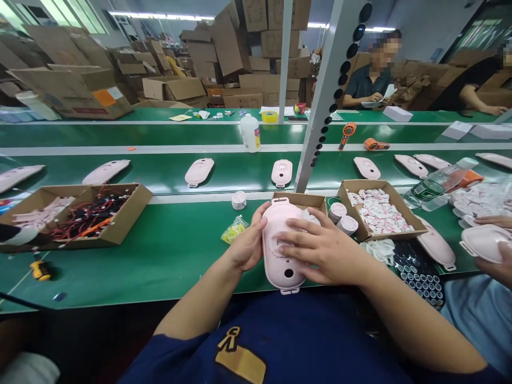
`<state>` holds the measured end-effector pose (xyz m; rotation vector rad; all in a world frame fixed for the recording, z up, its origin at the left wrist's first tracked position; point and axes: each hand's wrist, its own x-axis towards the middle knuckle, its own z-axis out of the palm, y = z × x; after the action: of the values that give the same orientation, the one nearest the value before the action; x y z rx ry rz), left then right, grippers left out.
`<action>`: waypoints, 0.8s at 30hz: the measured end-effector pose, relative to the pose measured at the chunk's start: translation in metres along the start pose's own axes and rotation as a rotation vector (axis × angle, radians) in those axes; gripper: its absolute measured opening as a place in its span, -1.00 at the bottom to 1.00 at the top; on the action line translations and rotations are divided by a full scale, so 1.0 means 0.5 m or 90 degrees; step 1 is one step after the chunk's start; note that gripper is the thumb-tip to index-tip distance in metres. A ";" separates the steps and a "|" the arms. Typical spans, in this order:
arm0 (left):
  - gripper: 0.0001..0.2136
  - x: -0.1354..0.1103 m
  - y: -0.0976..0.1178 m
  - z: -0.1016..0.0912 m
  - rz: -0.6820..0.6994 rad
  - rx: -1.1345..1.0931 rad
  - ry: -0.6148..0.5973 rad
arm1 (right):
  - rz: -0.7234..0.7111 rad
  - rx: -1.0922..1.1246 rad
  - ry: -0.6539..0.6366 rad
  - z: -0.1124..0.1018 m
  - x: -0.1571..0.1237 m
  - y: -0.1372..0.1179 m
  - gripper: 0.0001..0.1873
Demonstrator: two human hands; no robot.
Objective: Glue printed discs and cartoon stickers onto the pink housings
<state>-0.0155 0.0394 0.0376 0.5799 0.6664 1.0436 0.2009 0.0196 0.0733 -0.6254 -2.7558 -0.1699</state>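
Note:
A pink oval plastic shell [280,256] sits at the near edge of the green table [168,250], right in front of me. My left hand [248,242] grips its left side with curled fingers. My right hand [320,248] lies across its middle, fingers stretched over a rounded square recess. A small open cardboard box [308,201] stands just behind the shell.
Several pink shells [199,172] ride the conveyor belt behind. A box of red wires [80,213] stands left, a box of small pink parts [378,213] right, a tray of black round parts [420,274] beside it. A neighbour's hands hold another shell [486,242] at far right.

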 end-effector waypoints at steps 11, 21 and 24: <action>-0.51 -0.025 -0.017 0.002 -0.031 -0.064 -0.090 | 0.017 -0.043 0.107 0.033 -0.059 -0.007 -0.48; -0.23 -0.064 -0.051 0.009 0.013 -0.012 -0.095 | 0.110 -0.010 0.133 0.066 -0.065 -0.019 -0.34; -0.34 -0.058 -0.045 0.011 -0.013 0.013 -0.095 | 0.089 0.009 0.106 0.055 -0.068 -0.017 -0.37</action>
<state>-0.0082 0.0034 0.0316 0.6597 0.5515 0.9655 0.2188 0.0031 0.0357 -0.7617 -2.5410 -0.1630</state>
